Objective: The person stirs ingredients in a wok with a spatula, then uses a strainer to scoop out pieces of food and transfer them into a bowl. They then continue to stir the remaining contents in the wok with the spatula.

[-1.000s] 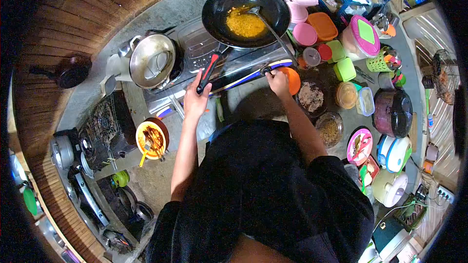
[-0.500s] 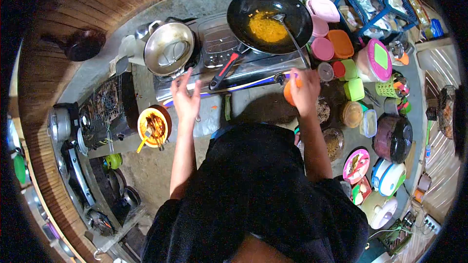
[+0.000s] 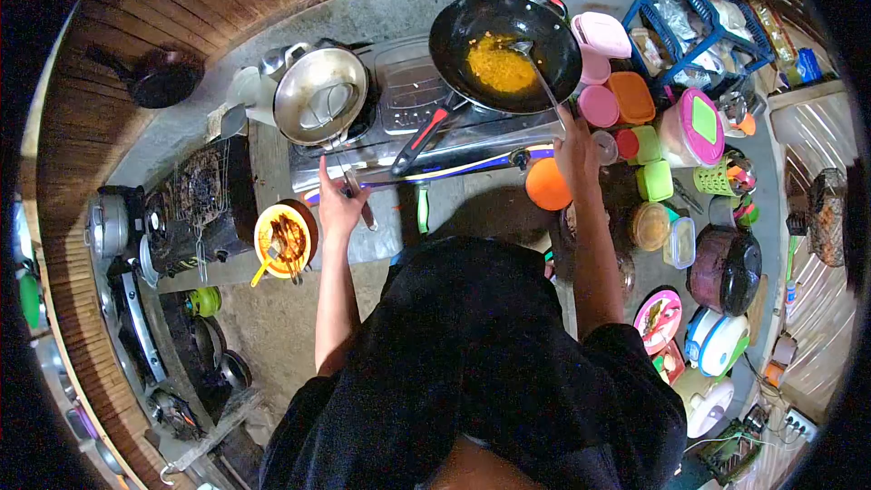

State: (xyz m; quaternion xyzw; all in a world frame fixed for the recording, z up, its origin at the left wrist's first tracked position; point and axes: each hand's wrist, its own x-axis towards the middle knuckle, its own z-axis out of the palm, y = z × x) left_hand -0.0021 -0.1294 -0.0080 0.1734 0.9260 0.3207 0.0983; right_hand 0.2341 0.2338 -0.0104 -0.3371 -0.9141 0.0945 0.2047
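Observation:
In the head view, my right hand [image 3: 578, 152] is closed round the handle end of a metal spatula [image 3: 547, 89]. The spatula's head rests in a black wok [image 3: 445, 59], among chopped yellow-orange food [image 3: 501, 65] in oil. My left hand [image 3: 339, 207] is at the stove's left front, thumb and fingers around a dark stove knob [image 3: 351, 185], its index finger reaching upward. The wok stands on the right side of the gas stove [image 3: 435, 159], its red-and-black handle [image 3: 421, 139] pointing toward me. A steel pan [image 3: 292, 109] with a wire ring inside sits on the left side.
Left of my left hand stands an orange bowl [image 3: 309, 254] of dark red sauce with a yellow spoon. A round orange item [image 3: 548, 184] lies below the right stove knob. Lidded plastic tubs [image 3: 598, 105], a blue rack [image 3: 641, 0] and a dark pot [image 3: 717, 268] crowd the right side.
My right hand has moved up to the spatula handle and closed on it. My left hand has come down slightly to the stove knob. The whole view has shifted a little.

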